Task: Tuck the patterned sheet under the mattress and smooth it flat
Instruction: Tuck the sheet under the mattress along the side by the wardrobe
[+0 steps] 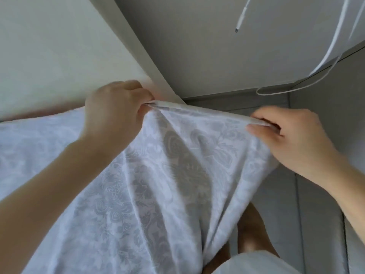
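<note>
Progress: early, by my judgement. The sheet (158, 184) is lifted by its edge and hangs loose in deep folds through the middle and lower part of the frame; none of the part in view is tucked under anything.

Done so far: at the left of the frame the sheet lies fairly flat over what I take to be the mattress (its own surface is hidden by the cloth).

Left to do: carry the held edge down and under the mattress, then smooth out the folds. All of that appears to remain.

Sheet position: white with a grey floral pattern, spread from the left edge across the centre, its hem stretched taut between the two hands just below the corner of the pale wall (49, 46) in the upper left.

Left hand (114, 109): closed on the hem at centre-left, fingers curled over bunched cloth, knuckles up.

Right hand (290, 139): closed on the same hem at centre-right, thumb on top pinching the folded edge against the fingers.

Gap between hands: the hem runs straight from one to the other, held clear of the grey floor (316, 194).

Other things: a white cable (324, 56) loops in the upper right, well apart from the sheet (not involved).

Lower right: a bare leg (252, 230) shows beside the hanging cloth.
</note>
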Demonstrator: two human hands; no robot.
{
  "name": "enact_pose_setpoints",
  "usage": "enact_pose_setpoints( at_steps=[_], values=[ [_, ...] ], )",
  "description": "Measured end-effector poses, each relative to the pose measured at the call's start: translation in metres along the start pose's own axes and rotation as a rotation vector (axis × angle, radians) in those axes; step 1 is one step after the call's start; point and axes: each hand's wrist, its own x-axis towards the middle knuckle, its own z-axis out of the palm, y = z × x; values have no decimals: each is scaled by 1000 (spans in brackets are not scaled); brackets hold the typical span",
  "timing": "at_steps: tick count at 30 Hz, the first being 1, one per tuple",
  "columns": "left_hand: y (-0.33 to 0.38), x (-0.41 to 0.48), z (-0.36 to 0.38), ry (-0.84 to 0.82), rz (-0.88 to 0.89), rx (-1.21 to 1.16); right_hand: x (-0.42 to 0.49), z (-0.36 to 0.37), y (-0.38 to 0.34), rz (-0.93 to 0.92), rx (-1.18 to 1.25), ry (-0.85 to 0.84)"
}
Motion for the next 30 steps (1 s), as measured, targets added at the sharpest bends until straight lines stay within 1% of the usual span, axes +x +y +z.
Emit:
enact_pose_setpoints(
  at_steps=[2, 3, 4, 5, 6, 8, 9, 10, 11, 13, 17, 19, 20, 21, 23, 25, 26, 28, 30],
  values=[
    [6, 15, 19, 42, -62, -40, 6, 11, 4, 60, -148, 220],
    [8, 20, 28, 60, -78, -23, 15, 27, 11, 110, -243, 286],
    [10, 22, 38, 77, -80, 4, 26, 49, 21, 157, -324, 290],
    [12, 20, 47, 73, -69, 10, 38, 74, 34, 196, -390, 252],
    [17, 15, 55, 33, -49, -13, 51, 96, 43, 243, -449, 173],
    [21, -1, 63, -34, 53, -36, 70, 129, 60, 377, -550, 90],
    [19, -11, 63, -39, 93, -49, 76, 138, 62, 442, -554, 50],
    [13, -21, 63, -33, 93, -78, 77, 143, 61, 474, -542, 22],
    [4, -32, 64, -15, 51, -102, 76, 148, 58, 473, -527, 20],
    [-17, -56, 71, -19, -117, -103, 65, 155, 45, 406, -469, -23],
    [-50, -103, 103, -206, -552, -140, 54, 175, 7, 209, -220, -132],
    [-66, -115, 120, -258, -716, -159, 67, 190, -7, 163, -145, -162],
    [-73, -118, 127, -271, -766, -155, 75, 197, -13, 133, -121, -181],
    [-80, -118, 133, -272, -795, -149, 84, 205, -18, 92, -114, -204],
    [-88, -115, 143, -277, -847, -149, 100, 220, -23, 4, -178, -277],
    [-91, -108, 148, -323, -905, -180, 113, 233, -22, -11, -272, -399],
    [-91, -106, 150, -345, -907, -192, 119, 239, -20, 19, -288, -455],
    [-92, -107, 147, -385, -854, -188, 129, 245, -17, 140, -235, -541],
    [-95, -118, 143, -425, -806, -193, 136, 241, -24, 286, -193, -578]
  ],
)
